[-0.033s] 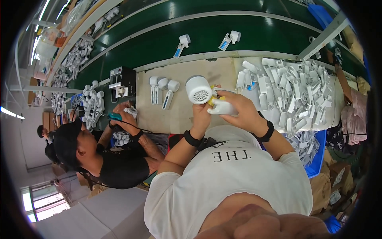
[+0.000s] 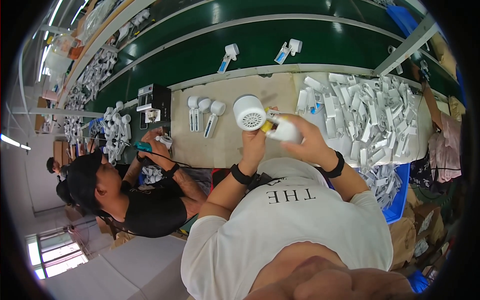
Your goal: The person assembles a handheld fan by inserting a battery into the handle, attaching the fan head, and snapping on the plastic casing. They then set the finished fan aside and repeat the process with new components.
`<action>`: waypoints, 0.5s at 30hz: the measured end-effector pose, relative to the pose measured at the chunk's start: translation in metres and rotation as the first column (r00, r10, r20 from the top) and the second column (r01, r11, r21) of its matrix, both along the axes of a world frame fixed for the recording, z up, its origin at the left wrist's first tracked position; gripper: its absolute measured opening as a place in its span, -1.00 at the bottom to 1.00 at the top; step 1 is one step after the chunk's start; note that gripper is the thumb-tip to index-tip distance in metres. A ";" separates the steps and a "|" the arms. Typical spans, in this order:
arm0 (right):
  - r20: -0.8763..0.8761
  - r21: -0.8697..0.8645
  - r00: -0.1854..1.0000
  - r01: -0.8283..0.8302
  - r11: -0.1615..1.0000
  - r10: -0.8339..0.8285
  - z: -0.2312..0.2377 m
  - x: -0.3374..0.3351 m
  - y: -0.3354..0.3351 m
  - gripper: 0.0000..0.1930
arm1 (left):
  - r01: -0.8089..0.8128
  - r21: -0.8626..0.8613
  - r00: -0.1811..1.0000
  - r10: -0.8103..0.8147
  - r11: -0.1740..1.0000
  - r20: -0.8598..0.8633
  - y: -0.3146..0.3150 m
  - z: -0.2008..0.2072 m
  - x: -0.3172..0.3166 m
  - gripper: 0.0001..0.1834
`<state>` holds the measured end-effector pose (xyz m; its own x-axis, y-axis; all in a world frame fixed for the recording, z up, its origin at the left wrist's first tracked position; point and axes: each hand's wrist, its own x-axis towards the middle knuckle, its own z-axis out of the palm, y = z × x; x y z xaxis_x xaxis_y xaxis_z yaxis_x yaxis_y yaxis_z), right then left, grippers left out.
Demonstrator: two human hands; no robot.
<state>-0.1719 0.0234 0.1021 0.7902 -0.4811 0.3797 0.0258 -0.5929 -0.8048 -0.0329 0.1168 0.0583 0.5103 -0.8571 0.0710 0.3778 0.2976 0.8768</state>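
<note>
Above the near edge of the worktable, my left hand (image 2: 254, 146) grips a white hair dryer (image 2: 248, 112) from below, its round slotted grille turned toward me. Most of the left fingers are hidden behind it. My right hand (image 2: 306, 134) is closed around a smooth white plastic handle shell (image 2: 286, 132), held against the dryer's handle side. A yellow part (image 2: 267, 126) shows between the dryer head and the shell. Whether the shell touches the handle I cannot tell.
Several similar dryers (image 2: 214, 118) lie left of my hands, beside a black machine (image 2: 154, 102). A heap of white shells (image 2: 370, 112) covers the right side, above a blue bin (image 2: 398, 195). Two dryers (image 2: 229, 57) lie on the green conveyor (image 2: 180, 55). A co-worker (image 2: 145, 205) sits at left.
My right hand and the white shell have shifted slightly right, with the shell now tilted differently. My left hand and the dryer stay nearly still.
</note>
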 end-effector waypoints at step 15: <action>-0.130 -0.277 0.990 0.009 0.961 -0.046 0.011 0.006 -0.011 -0.39 | -0.064 -0.013 0.993 0.062 0.998 -0.097 -0.003 0.002 -0.001 -0.63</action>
<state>-0.1656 0.0120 0.1135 0.8308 -0.3950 0.3922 -0.0904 -0.7909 -0.6052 -0.0343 0.1141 0.0603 0.5685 -0.8221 0.0321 0.4403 0.3370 0.8322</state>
